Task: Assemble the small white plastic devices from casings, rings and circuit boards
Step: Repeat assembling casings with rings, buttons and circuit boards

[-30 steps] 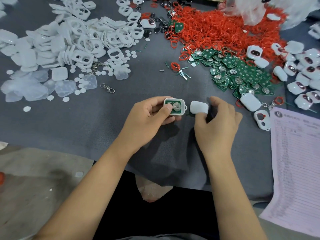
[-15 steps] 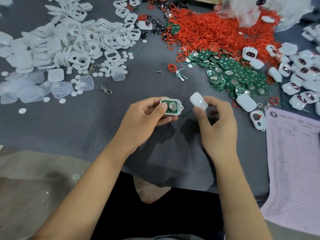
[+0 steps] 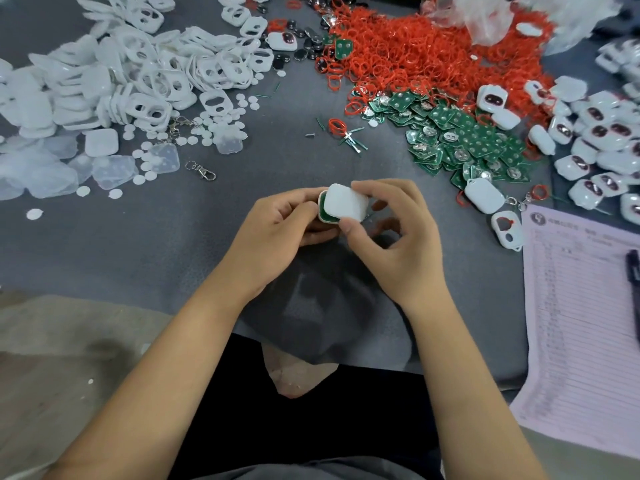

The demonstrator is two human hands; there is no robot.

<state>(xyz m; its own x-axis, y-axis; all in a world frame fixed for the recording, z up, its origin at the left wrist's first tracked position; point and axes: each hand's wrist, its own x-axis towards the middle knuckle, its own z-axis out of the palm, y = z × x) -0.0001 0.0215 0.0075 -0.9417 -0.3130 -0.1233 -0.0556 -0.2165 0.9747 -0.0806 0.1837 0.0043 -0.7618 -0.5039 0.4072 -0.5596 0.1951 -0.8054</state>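
Note:
My left hand [image 3: 277, 230] grips a white casing half [image 3: 322, 216] with a green circuit board in it; only the board's left edge shows. My right hand [image 3: 391, 237] pinches a white cover [image 3: 346, 202] between thumb and fingers and holds it on top of that casing half, slightly askew to the right. Both hands hover over the grey cloth [image 3: 173, 244] at the centre.
White casing frames [image 3: 145, 81] and clear lids lie heaped at the back left. Red rings [image 3: 415, 53] fill the back centre, green boards [image 3: 460, 140] lie right of centre, finished white devices [image 3: 595, 140] at far right. A printed sheet [image 3: 581, 323] and a keyring clip [image 3: 202, 169] lie nearby.
My right hand lifted the white cover from the cloth and brought it left onto the casing half held in my left hand. The board is now mostly covered.

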